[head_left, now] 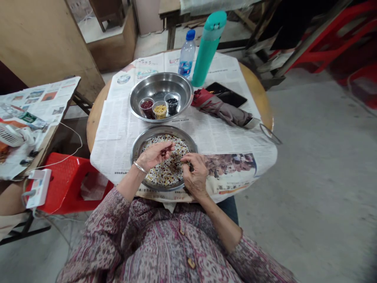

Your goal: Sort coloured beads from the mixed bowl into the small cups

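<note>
My left hand (pixel 153 155), with a silver bangle at its wrist, is cupped palm-up over a steel basin (pixel 134 147). A few dark red beans (pixel 165 151) lie in its curled fingers. Mixed white, yellow, red and black grains and beans (pixel 163 169) cover the basin's bottom. At the basin's right side my right hand (pixel 195 173) has thumb and fingers pinched together; what they hold, if anything, is hidden. Behind stands a larger steel basin (pixel 160 81) with three clear cups: red beans (pixel 147 105), yellow beans (pixel 160 111) and black beans (pixel 172 103).
Newspaper (pixel 112 129) covers the round wooden table (pixel 262 98). A water bottle (pixel 186 55), teal flask (pixel 208 49), dark tablet-like slab (pixel 226 94) and folded umbrella (pixel 222 108) stand or lie behind. Left are a red stool (pixel 66 184) and a power strip (pixel 39 188).
</note>
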`<state>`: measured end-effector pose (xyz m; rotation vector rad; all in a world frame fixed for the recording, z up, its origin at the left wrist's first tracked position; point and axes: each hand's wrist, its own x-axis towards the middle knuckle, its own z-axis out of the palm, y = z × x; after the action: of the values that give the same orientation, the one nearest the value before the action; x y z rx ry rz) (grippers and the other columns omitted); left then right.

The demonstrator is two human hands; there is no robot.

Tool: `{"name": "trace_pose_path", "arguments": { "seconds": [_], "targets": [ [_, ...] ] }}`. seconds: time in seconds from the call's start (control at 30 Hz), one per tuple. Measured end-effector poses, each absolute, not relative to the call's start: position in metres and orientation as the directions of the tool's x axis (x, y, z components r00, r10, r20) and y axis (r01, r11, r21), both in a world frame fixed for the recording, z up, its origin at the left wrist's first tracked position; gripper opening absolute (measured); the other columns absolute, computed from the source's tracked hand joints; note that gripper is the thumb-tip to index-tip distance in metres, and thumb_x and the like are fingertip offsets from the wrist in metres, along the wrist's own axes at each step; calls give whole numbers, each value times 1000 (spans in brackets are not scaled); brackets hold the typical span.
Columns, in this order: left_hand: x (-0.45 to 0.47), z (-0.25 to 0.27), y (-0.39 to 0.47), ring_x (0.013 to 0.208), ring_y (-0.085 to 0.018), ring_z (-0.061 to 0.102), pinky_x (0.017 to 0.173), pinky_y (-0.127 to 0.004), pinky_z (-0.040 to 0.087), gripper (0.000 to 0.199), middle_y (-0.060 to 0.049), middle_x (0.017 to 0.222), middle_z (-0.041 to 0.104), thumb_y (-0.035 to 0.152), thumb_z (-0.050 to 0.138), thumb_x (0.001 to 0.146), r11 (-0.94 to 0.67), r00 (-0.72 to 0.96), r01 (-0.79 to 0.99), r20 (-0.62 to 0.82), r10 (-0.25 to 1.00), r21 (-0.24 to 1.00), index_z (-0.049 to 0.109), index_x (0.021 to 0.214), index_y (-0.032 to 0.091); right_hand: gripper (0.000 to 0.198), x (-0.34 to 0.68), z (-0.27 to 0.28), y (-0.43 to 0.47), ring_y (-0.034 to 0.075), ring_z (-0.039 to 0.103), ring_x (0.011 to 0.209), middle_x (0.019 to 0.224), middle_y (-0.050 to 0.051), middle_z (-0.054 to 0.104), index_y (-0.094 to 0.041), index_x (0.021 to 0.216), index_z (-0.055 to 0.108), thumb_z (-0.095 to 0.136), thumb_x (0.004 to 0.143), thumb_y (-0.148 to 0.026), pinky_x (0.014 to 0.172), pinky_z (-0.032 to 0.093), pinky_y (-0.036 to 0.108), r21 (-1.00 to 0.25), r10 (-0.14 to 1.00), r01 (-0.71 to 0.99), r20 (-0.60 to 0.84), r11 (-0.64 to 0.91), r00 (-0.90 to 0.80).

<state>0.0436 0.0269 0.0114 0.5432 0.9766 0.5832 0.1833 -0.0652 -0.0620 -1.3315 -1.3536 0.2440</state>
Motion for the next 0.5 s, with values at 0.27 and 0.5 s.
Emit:
{"name": "trace_pose_path", "arguments": {
  "seconds": [0.27, 0.5],
  "targets": [
    [42, 6, 28, 56, -3, 55, 52, -13, 47, 15, -2, 73, 66, 12, 57, 91, 731, 455, -233, -592, 665, 642, 69, 84, 8, 23, 184, -62, -65, 21, 59, 92, 88, 3, 66, -23, 81, 62, 49, 79, -5, 87, 48, 39, -772, 778, 542, 549, 332, 306],
    [46, 5, 28, 59, -5, 50, 56, -18, 41, 10, 0, 69, 62, 14, 64, 82, 556, 364, -112, -487, 794, 823, 73, 85, 11, 24, 184, -63, -65, 21, 59, 92, 88, 3, 66, -23, 81, 63, 48, 78, -4, 88, 48, 40, -771, 775, 540, 553, 338, 305]
  ]
}}
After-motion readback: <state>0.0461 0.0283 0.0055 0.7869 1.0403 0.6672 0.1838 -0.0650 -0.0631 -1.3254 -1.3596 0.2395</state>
